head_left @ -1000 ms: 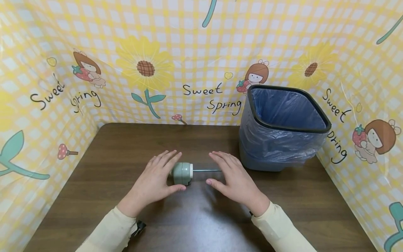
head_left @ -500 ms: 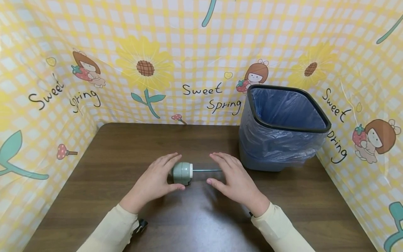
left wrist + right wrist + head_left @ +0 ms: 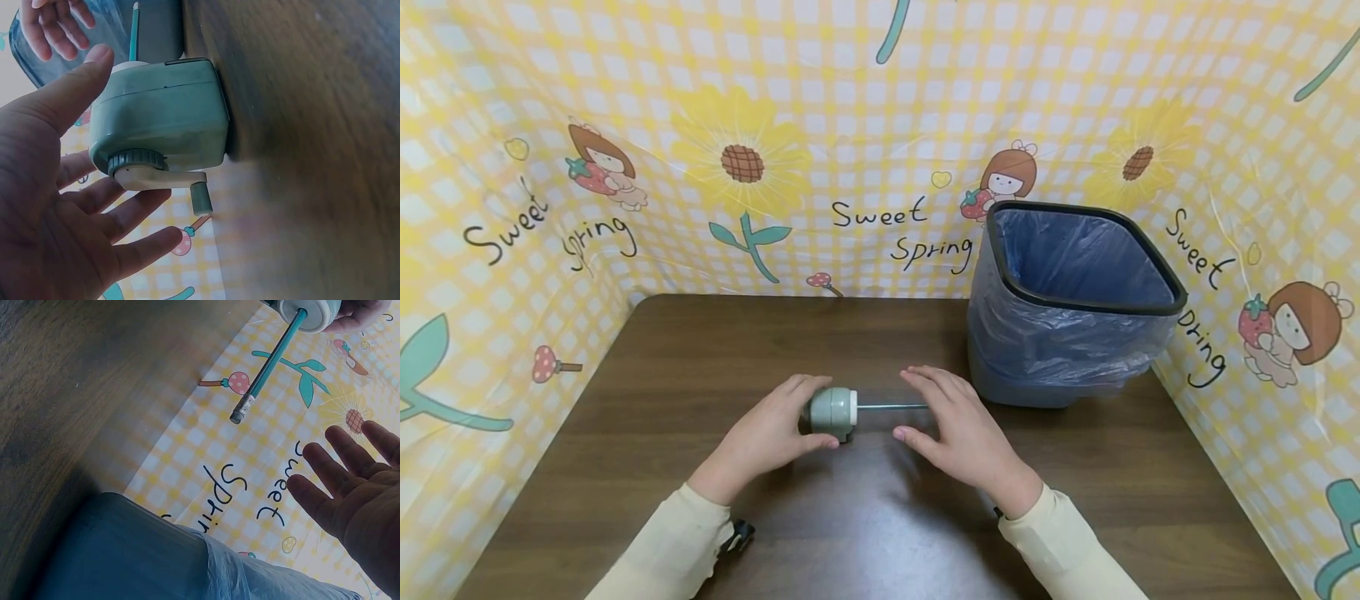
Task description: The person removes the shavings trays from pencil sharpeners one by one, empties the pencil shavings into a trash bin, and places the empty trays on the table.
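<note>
A green crank pencil sharpener (image 3: 832,410) stands on the table, with a teal pencil (image 3: 891,407) sticking out of its white front toward the right. My left hand (image 3: 767,433) is spread around the sharpener's left side, fingers behind and thumb in front. In the left wrist view the sharpener (image 3: 162,115) shows its crank handle (image 3: 201,199) near my fingers; whether they touch it I cannot tell. My right hand (image 3: 958,429) is held with relaxed fingers by the pencil's far end. The right wrist view shows the pencil's eraser end (image 3: 238,415) apart from that hand (image 3: 369,506).
A grey bin (image 3: 1018,392) with a black rim and a blue-tinted plastic liner stands at the back right of the brown wooden table (image 3: 700,350). A yellow checked cloth (image 3: 880,117) with printed flowers and figures hangs around the table's back and sides.
My left hand's fingers have lowered and come closer around the sharpener. The right hand has barely moved; sharpener and pencil stay in place on the table, while the view shifts slightly.
</note>
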### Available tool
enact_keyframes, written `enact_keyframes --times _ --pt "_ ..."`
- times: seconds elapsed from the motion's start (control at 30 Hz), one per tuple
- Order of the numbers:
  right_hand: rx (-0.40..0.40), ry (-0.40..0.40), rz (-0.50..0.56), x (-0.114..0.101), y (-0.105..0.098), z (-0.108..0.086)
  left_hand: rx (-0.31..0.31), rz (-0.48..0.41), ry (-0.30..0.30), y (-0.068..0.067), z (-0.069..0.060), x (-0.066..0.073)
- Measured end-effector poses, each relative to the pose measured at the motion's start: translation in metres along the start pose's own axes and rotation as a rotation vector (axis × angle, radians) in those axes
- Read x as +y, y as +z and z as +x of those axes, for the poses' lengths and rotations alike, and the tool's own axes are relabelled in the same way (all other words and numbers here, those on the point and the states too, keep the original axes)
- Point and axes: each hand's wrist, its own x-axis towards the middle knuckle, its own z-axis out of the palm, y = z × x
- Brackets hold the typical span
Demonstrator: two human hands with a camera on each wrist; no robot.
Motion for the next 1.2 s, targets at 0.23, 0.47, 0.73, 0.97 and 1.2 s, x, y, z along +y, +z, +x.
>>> enact_keyframes --times 0.23,0.47,0.73,0.97,1.2 --pt "-0.007 0.0 0.009 0.0 0.0 -0.001 0.006 -0.025 -0.003 0.002 0.002 -0.001" --pt "-0.015 0.011 0.015 0.0 0.001 -0.002 -0.016 -0.04 -0.007 0.005 0.005 -0.005" --pt "-0.005 0.014 0.018 0.001 0.003 -0.002 -0.011 -0.059 -0.001 0.007 0.009 -0.005" --pt "-0.007 0.01 0.025 0.0 0.003 -0.002 -0.021 -0.065 -0.01 0.004 0.011 -0.002" --pt "-0.018 0.01 0.038 -0.001 0.004 -0.002 -0.041 -0.07 -0.024 0.006 0.01 -0.005"
